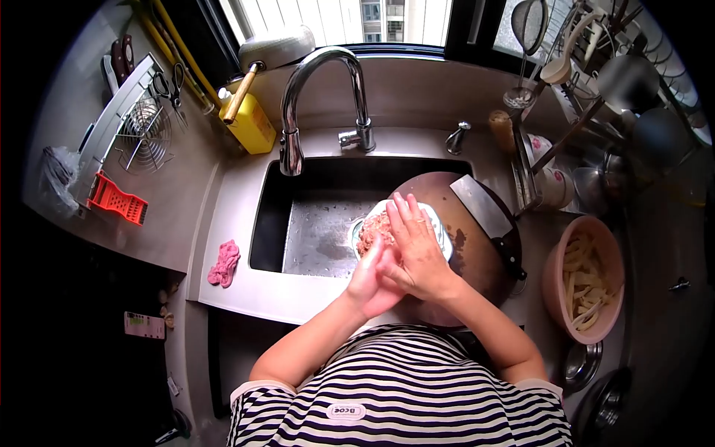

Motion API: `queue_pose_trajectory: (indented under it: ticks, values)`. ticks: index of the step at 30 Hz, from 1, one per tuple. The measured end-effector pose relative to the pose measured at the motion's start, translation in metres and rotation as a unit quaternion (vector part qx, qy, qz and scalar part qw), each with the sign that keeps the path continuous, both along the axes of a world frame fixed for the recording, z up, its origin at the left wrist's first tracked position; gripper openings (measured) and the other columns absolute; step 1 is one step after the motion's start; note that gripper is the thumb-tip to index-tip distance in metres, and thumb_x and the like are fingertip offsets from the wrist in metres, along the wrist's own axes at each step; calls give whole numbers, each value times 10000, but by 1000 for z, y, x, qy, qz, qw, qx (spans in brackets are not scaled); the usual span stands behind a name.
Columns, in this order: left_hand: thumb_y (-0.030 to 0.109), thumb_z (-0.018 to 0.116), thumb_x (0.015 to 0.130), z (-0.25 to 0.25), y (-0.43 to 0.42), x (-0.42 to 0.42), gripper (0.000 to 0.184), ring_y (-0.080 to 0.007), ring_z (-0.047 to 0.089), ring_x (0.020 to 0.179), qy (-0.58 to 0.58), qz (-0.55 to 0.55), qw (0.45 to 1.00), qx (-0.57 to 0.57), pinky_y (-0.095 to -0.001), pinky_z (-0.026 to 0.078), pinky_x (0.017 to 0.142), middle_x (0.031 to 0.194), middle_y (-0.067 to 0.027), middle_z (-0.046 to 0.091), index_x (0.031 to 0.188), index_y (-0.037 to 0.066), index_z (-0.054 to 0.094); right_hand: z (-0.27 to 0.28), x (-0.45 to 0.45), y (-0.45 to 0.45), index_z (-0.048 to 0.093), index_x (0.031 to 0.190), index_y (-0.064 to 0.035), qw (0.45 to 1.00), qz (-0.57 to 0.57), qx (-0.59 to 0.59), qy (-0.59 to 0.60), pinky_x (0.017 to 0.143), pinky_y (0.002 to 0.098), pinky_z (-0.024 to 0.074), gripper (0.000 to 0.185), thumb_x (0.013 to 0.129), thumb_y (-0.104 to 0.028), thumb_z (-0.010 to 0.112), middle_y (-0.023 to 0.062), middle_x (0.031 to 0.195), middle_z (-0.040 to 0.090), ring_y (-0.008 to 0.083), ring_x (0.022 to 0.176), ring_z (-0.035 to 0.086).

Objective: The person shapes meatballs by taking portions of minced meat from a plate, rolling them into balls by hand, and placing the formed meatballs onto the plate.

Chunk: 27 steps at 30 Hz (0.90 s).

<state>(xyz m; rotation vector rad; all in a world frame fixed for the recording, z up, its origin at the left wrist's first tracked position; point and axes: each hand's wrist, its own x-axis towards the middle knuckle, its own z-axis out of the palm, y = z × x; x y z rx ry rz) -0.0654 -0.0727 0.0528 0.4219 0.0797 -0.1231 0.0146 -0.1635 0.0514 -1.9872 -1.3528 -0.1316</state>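
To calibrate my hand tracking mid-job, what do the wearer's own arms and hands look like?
The left hand and right hand are ungloved; no watch or bracelet shows. Both forearms are uncovered. The T-shirt has black-and-white stripes, short sleeves with pale trim, and a pale lettered patch.

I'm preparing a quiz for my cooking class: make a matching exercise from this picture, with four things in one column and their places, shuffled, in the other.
Things:
1. Minced meat
2. Cleaver
3. Pink cloth
4. Pale strips

Places:
A. In the pink basin
B. In the white bowl
C. On the round board
D. On the counter, left of the sink in this view

Right pairs: 1-B, 2-C, 3-D, 4-A
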Motion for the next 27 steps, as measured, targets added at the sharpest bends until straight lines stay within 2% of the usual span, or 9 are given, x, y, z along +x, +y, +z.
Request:
queue_pose_trajectory:
  ticks: [6,10,11,15,16,18,20,25,27]
  values:
    - [633,269,890,-27,21,10,769,-299,246,1350,95,9,993,-65,-426,217,1101,1458,-134,268,1411,68,252,14,-62,10,252,1405,-5,980,181,74,36,1070,519,183,921,768,-605,539,201,1435,284,374,1343,240]
    - [597,295,905,-46,-4,-9,744,-245,300,1318,-85,-19,992,-90,-416,256,1088,1451,-85,278,1422,70,201,0,-12,18,261,1420,-82,998,26,29,46,1073,540,130,801,812,-527,532,194,1457,236,385,1353,193]
    - [546,313,923,-11,-4,-9,682,-220,345,1286,88,-20,996,2,-408,295,1064,1428,-65,321,1420,88,223,-2,-4,9,262,1420,-80,1000,-18,-19,13,1071,548,124,781,823,-505,531,197,1457,231,393,1352,188]
    - [478,315,949,-48,35,-13,635,-276,461,1191,14,-35,989,-144,-439,337,1030,1290,-205,470,1260,-61,441,-9,-6,-11,269,1413,-72,983,-94,-134,-78,1060,569,118,703,867,-445,505,213,1448,236,418,1345,182]
    - [447,332,952,-31,36,-13,582,-271,571,1033,144,31,986,-72,-412,466,899,1131,-195,577,1171,-58,522,-9,-6,-13,274,1409,-65,992,-80,-94,-22,1061,567,119,689,876,-442,495,216,1443,243,416,1344,186]
    - [410,363,952,-56,48,-12,516,-234,632,793,113,19,987,-114,-348,547,680,915,-151,635,1060,-47,576,-11,-7,-16,286,1400,-50,993,-53,-21,99,1061,564,120,663,895,-435,474,222,1434,256,412,1342,192]
    - [429,453,927,-41,43,-10,438,-129,481,501,201,65,976,-42,-209,390,387,670,-49,553,767,41,576,-8,-3,-17,326,1356,24,983,-53,63,162,1074,450,202,620,918,-389,476,237,1376,344,392,1297,294]
    - [565,374,909,-70,51,-12,565,-122,406,487,-41,-12,989,-139,-215,337,387,638,-38,499,717,62,545,-13,4,-21,354,1325,54,964,-31,96,247,1061,383,252,590,934,-374,465,231,1356,375,350,1271,350]
    - [606,312,902,-51,41,-11,621,-151,465,538,80,51,994,-50,-249,402,447,657,-46,517,747,58,559,-14,1,-21,369,1316,55,951,-21,111,286,1059,386,251,576,942,-376,451,226,1364,370,345,1279,345]
